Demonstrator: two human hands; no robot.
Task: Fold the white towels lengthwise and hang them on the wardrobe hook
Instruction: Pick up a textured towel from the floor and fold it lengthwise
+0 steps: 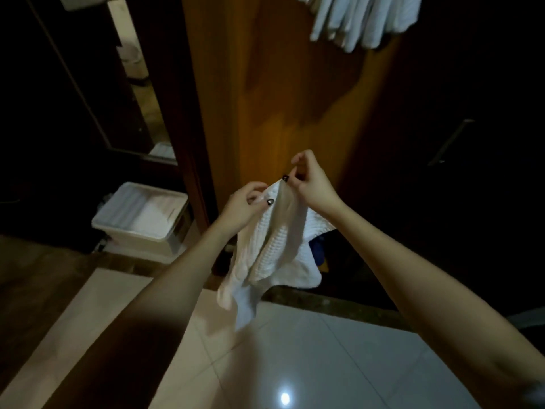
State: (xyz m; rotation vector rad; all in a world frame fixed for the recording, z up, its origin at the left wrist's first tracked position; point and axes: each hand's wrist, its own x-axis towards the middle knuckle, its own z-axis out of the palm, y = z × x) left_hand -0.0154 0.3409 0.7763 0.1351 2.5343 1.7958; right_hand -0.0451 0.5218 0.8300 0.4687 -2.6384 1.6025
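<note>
Both hands up in front of the wooden wardrobe panel [265, 84]. Left hand [244, 206] pinches the top edge of a white towel [274, 246]; right hand [309, 181] pinches the same edge just beside it. Towel hangs limp below them. More white towels [354, 22] hang high on the wardrobe. White bin of towels [141, 216] sits left of the panel on the floor.

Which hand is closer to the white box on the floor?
Left. The left hand is just right of the box; the right hand is farther right.
</note>
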